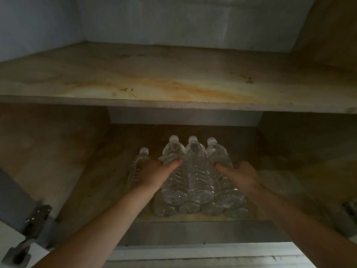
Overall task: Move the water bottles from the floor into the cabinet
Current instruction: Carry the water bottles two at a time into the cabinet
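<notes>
Left hand (154, 173) grips the upper-left water bottle (172, 151) and right hand (244, 175) the upper-right water bottle (217, 153), both stacked on the lower cabinet shelf (241, 140).

Likely a home kitchen cupboard, dim: stained wooden shelf (173, 82) above the left hand (154, 174) gripping stacked water bottles (197, 180), metal door hinge (37, 215) down-left of it.

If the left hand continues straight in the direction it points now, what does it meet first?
The left hand grips the top-left bottle; past it the way looks free up to the cabinet's back wall, though depth is unclear.
</notes>
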Available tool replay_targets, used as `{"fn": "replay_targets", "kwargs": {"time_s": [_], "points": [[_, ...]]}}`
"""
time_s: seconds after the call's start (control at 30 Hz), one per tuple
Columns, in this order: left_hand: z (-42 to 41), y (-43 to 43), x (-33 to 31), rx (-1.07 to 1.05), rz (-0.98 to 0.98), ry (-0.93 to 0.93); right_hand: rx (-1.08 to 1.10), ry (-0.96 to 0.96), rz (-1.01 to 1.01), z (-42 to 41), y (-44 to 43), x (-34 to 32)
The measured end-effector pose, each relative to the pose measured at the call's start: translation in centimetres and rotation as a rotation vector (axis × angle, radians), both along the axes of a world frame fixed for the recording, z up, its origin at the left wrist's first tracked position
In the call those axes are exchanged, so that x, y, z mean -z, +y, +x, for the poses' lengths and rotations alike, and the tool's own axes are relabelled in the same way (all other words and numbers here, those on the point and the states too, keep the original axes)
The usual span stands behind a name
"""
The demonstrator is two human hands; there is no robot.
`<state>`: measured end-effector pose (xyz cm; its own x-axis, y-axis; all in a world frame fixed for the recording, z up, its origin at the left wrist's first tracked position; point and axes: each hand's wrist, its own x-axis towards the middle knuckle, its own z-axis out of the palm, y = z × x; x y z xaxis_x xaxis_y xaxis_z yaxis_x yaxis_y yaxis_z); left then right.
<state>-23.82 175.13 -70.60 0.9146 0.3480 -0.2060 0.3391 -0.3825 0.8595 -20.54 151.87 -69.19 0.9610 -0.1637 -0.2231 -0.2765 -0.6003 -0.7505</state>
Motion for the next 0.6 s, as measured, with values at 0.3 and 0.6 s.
{"fn": "replay_targets", "kwargs": {"time_s": [0.3, 0.6], "points": [[-0.7, -0.1, -0.1, 0.013, 0.104, -0.100, -0.069, -0.071, -0.013, -0.5, 0.3, -0.1], [-2.3, 0.0, 0.2, 0.005, 0.151, -0.192, -0.103, -0.125, 0.178, -1.7, -0.2, 0.9]]}}
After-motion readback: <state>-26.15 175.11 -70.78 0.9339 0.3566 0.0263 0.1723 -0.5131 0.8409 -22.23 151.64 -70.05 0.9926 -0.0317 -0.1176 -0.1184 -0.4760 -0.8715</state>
